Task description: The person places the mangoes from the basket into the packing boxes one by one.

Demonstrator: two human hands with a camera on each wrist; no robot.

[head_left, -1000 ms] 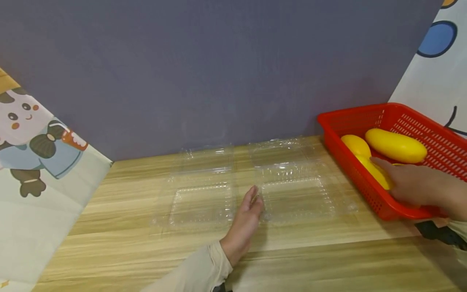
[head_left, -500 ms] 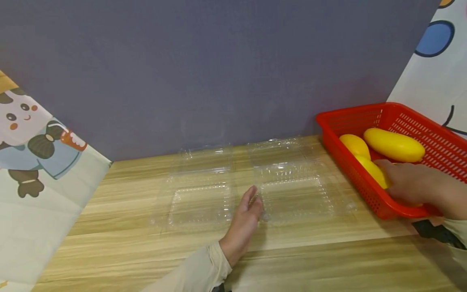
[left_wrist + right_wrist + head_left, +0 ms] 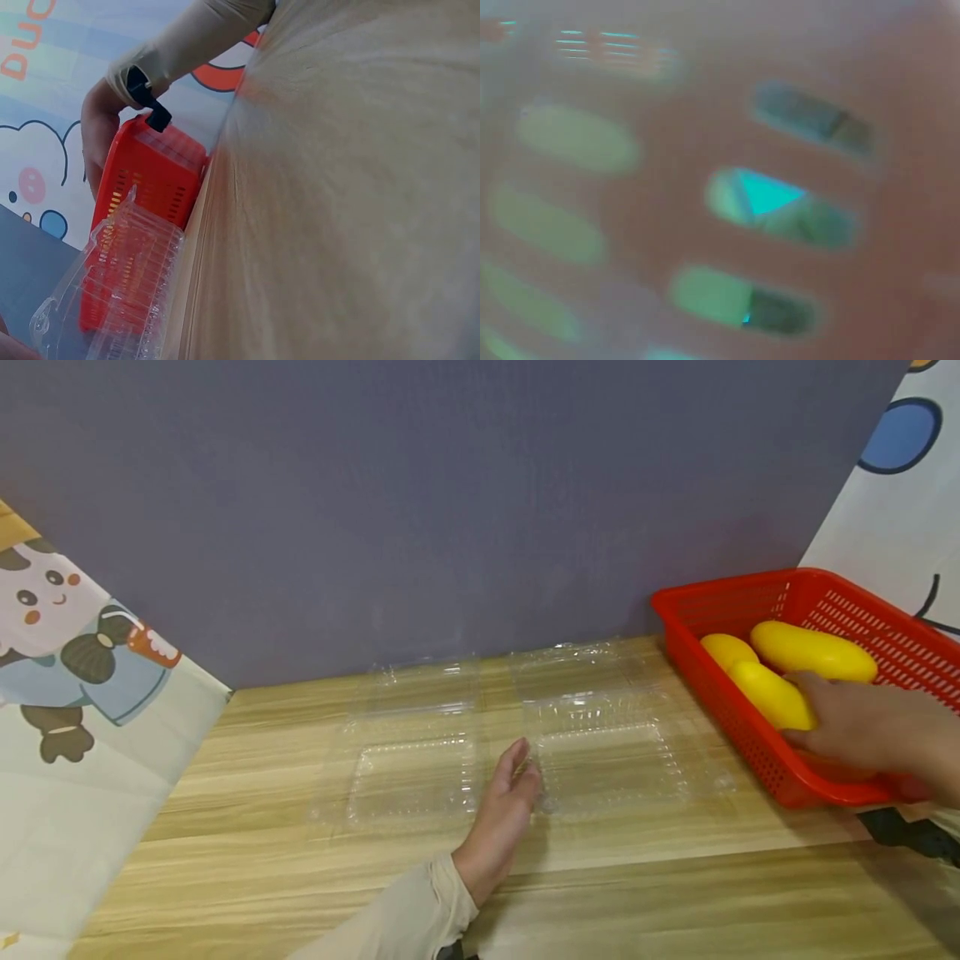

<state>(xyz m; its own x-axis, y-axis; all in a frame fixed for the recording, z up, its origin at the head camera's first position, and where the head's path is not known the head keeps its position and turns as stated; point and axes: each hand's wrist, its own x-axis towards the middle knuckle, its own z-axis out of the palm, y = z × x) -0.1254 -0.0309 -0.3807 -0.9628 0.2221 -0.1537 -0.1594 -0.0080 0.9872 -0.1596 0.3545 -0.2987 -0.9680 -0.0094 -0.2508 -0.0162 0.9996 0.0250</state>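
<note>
In the head view my right hand (image 3: 873, 722) reaches into a red plastic basket (image 3: 678, 639) and grips a yellow mango (image 3: 772, 695), thumb on its near side. Behind it lie a rounded yellow fruit (image 3: 726, 650) and a longer yellow mango (image 3: 813, 652). My left hand (image 3: 504, 810) rests by the left edge of the right clear plastic clamshell box (image 3: 611, 768), fingers loose and holding nothing. To its left lies a second clear clamshell box (image 3: 412, 781); both have their lids folded back. The right wrist view shows only blurred basket slots.
The basket stands at the right of the wooden table (image 3: 300, 893), beside a printed white panel (image 3: 911, 518). A grey wall (image 3: 450, 510) rises behind the boxes. Another printed panel (image 3: 135, 777) borders the left side.
My right hand has closed round the near mango and raised it slightly, tilting it inside the basket. My left hand and the clear boxes stay where they were.
</note>
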